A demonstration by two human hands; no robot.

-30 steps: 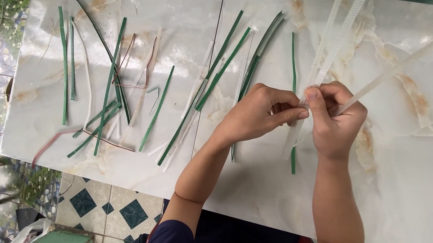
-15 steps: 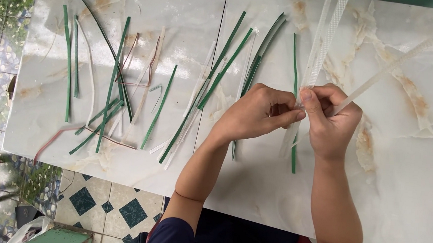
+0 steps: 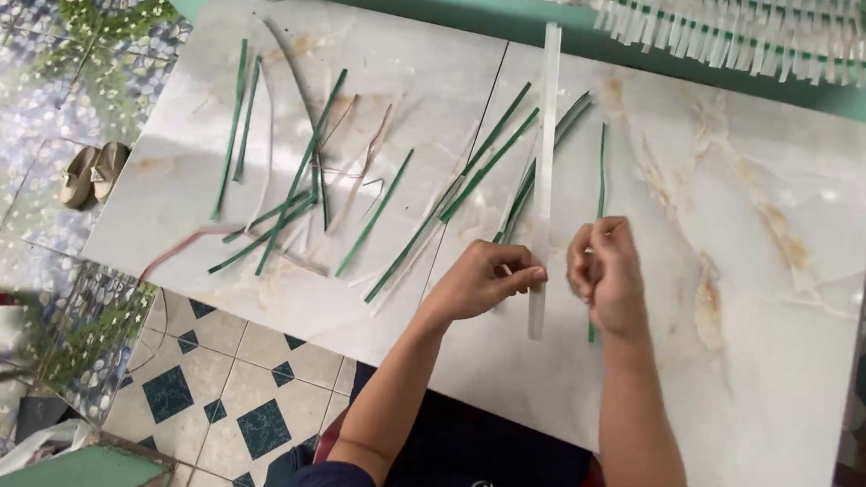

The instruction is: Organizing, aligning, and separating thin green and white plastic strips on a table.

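White marble table (image 3: 751, 293) in my head view: my left hand (image 3: 481, 282) pinches a long pale strip (image 3: 545, 160) near its lower end, the strip running toward 12 o'clock. My right hand (image 3: 606, 274), at 3 o'clock of it, is curled, holding nothing I can see. I'd keep the pinch firm and the strip straight, clear of the green strips (image 3: 302, 165) at 9 o'clock

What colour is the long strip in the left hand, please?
The long strip is translucent white, seen from the head view.
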